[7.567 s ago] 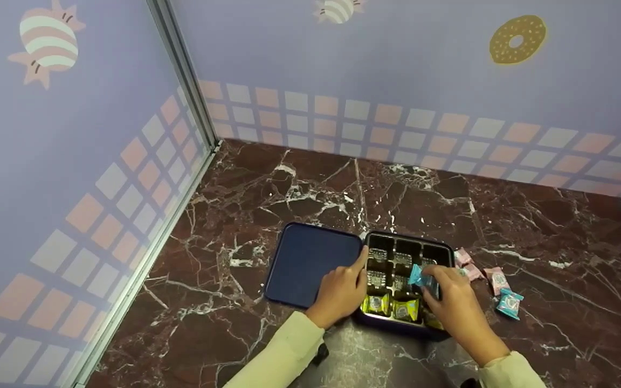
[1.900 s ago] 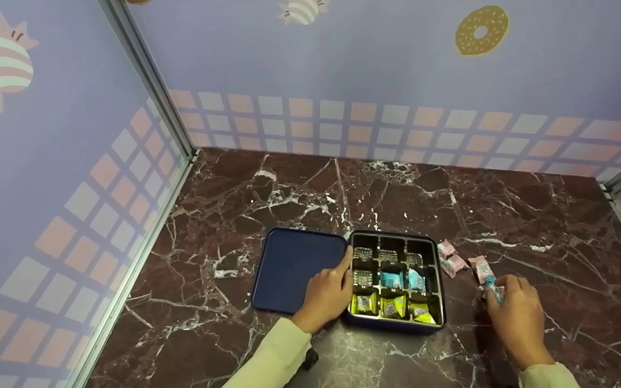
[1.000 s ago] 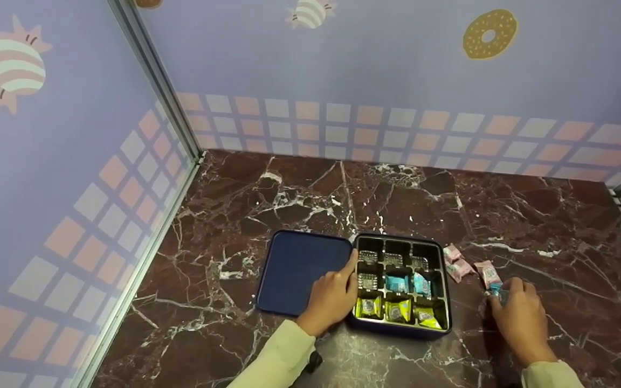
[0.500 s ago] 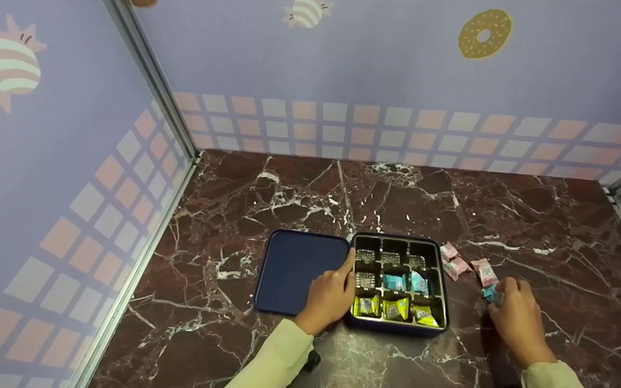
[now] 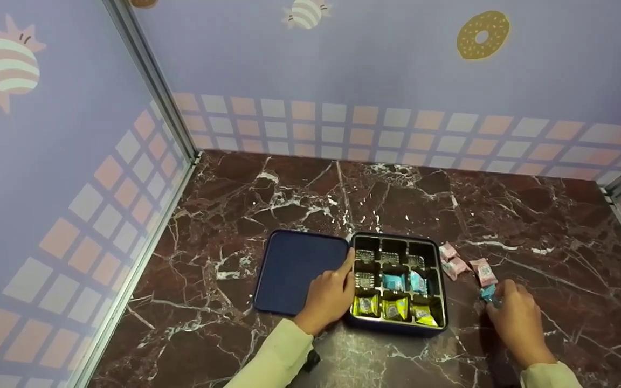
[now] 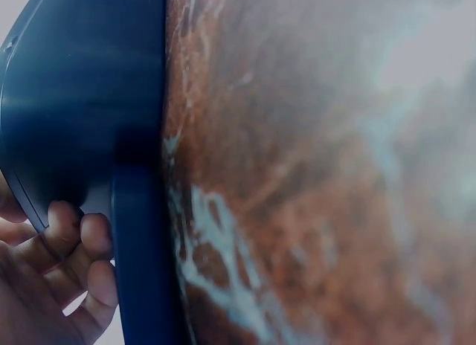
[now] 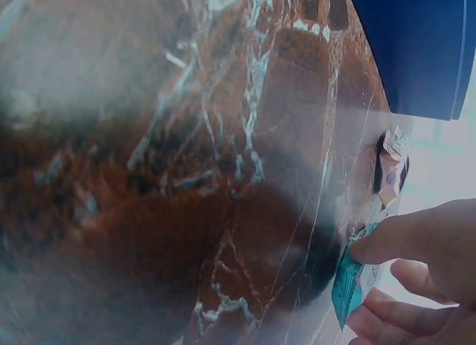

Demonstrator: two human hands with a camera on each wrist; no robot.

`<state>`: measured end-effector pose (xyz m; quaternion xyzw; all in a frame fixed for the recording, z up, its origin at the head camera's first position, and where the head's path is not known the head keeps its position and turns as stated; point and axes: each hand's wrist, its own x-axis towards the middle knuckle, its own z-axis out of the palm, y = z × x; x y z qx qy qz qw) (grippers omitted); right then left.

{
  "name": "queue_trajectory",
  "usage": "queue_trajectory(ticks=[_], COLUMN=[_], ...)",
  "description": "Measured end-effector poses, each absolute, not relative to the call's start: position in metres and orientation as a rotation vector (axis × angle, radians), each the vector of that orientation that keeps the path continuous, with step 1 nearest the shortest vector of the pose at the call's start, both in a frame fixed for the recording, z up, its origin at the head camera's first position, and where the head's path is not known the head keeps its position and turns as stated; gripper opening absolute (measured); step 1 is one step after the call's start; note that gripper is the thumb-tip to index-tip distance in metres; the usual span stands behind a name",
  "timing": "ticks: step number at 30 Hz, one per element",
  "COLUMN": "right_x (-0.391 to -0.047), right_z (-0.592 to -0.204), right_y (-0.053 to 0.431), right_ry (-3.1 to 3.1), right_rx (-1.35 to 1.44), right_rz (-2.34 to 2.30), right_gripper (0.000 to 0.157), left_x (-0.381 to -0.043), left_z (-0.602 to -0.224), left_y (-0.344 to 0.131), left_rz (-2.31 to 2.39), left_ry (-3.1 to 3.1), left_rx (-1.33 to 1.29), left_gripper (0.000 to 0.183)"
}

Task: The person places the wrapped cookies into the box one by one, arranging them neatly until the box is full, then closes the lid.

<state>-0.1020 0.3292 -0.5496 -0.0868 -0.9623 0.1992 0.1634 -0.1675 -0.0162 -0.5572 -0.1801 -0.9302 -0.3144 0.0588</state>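
In the head view, a dark blue box [image 5: 397,327] with a gold-edged divided tray stands with its lid side by side. Yellow-wrapped candies [image 5: 395,309] fill its near row; two blue-wrapped candies [image 5: 394,282] sit in the middle row. My left hand [image 5: 328,296] holds the box by its left side, index finger along the rim; the left wrist view has curled fingertips against the wall. Right of the box, my right hand [image 5: 518,318] pinches another blue-wrapped candy [image 7: 351,285] between thumb and fingers, close over the tabletop and beside a pink-wrapped candy [image 5: 484,271].
The flat blue lid [image 5: 299,269] lies left of the box, partly under my left hand in the head view. Two more pink candies [image 5: 455,267] lie by the box's right side. The marbled tabletop [image 5: 310,183] is bounded by patterned lilac walls [image 5: 386,64].
Since the oldest frame, my right hand has let go of a blue candy in the tray and moved right to another. Lately that candy has shifted only slightly. My left hand stays at the box.
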Motion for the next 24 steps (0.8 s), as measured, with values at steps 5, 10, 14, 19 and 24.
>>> queue_trajectory(ticks=[5, 10, 14, 19, 24], right_x=[-0.102, -0.103, -0.105, -0.108, -0.111], right_z=[-0.547, -0.544, -0.54, -0.536, -0.531], right_y=[0.326, 0.32, 0.315, 0.309, 0.304], right_ry=[-2.744, -2.744, -2.71, -2.668, -2.631], right_rx=[-0.253, -0.226, -0.173, -0.122, -0.073], right_rz=[0.577, 0.58, 0.572, 0.568, 0.571], right_gripper=[0.028, 0.028, 0.03, 0.032, 0.033], left_x=[-0.168, -0.167, -0.167, -0.168, -0.169], left_z=[-0.557, -0.556, -0.557, -0.557, -0.556], left_y=[-0.015, -0.016, -0.016, -0.015, -0.017], left_rz=[-0.975, -0.976, -0.963, -0.971, -1.005], left_ry=[-2.828, -2.823, -2.817, -2.828, -2.843], left_rx=[-0.553, -0.553, -0.554, -0.549, -0.553], left_gripper=[0.05, 0.05, 0.05, 0.05, 0.051])
